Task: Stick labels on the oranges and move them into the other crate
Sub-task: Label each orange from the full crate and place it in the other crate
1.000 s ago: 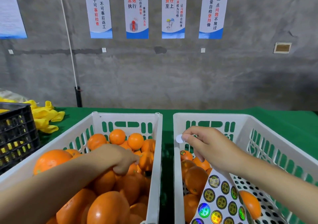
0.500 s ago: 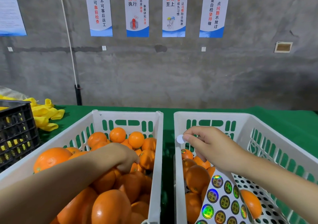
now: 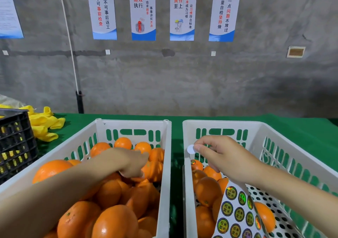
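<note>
The step in hand is picking the next orange to label. The left hand (image 3: 128,161) is reaching down into the left crate (image 3: 131,122), which is heaped with oranges (image 3: 109,221). Its fingers curl onto an orange (image 3: 154,170) near the crate's right wall. The back of the hand hides the fingers, so I cannot tell whether they have a real hold yet.

The right hand (image 3: 225,157) hovers over the right crate (image 3: 219,124), close to its left wall. Thumb and forefinger pinch a round label (image 3: 190,149), white backing towards the camera. Below it, the sticker sheet (image 3: 236,212) leans inside that crate, next to the few oranges already moved (image 3: 206,190). Both crates stand side by side on the green worktop (image 3: 292,128).

The next move probably needs the left hand to grip the orange firmly, lift it clear of the pile and turn a smooth patch of skin towards the right hand. The label has to be pressed on flat, as a loosely held sticker may fold or cling to the fingertip.

Little has changed from a second ago. The left hand has pushed a touch further towards the far end of the pile, and the right hand keeps the label in much the same place.
</note>
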Action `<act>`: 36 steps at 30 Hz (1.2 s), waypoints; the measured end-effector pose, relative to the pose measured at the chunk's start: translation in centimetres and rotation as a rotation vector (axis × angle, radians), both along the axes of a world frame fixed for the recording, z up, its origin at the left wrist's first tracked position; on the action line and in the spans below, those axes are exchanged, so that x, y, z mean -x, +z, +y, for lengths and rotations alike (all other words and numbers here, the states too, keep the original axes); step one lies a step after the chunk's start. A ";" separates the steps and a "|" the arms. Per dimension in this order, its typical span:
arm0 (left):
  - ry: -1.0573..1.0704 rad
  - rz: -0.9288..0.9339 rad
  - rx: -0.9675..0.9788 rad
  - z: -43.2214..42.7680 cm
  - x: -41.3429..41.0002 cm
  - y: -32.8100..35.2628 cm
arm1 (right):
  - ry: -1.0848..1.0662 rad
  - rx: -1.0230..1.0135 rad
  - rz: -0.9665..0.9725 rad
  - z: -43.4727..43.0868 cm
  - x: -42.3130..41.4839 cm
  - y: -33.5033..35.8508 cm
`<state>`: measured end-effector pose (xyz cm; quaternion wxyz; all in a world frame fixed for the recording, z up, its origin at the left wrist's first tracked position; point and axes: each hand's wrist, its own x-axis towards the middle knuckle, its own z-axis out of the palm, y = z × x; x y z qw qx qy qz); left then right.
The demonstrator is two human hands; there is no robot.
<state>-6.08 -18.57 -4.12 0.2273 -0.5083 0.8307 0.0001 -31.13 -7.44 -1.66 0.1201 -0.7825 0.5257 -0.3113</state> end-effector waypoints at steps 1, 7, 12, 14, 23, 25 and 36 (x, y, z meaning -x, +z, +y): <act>0.009 0.114 0.025 -0.1 -0.3 0.9 | -0.006 0.009 -0.002 0.0 0.0 0.1; 0.206 0.984 0.143 -0.3 0.4 2.9 | -0.044 0.015 -0.163 -0.5 0.2 0.1; 0.086 1.435 0.231 1.6 2.5 2.8 | -0.129 0.114 -0.225 -0.6 0.5 0.6; 0.007 1.538 0.171 3.4 3.6 2.9 | -0.163 0.232 -0.128 -0.2 0.6 1.0; 0.041 1.618 -0.252 6.2 6.3 1.9 | -0.157 0.571 0.101 1.2 0.4 2.7; 0.082 1.678 -0.307 6.1 6.4 1.9 | -0.103 0.587 0.154 1.4 0.2 2.7; 0.175 1.851 -0.533 7.1 6.5 2.8 | -0.013 0.575 0.201 1.8 -0.4 2.3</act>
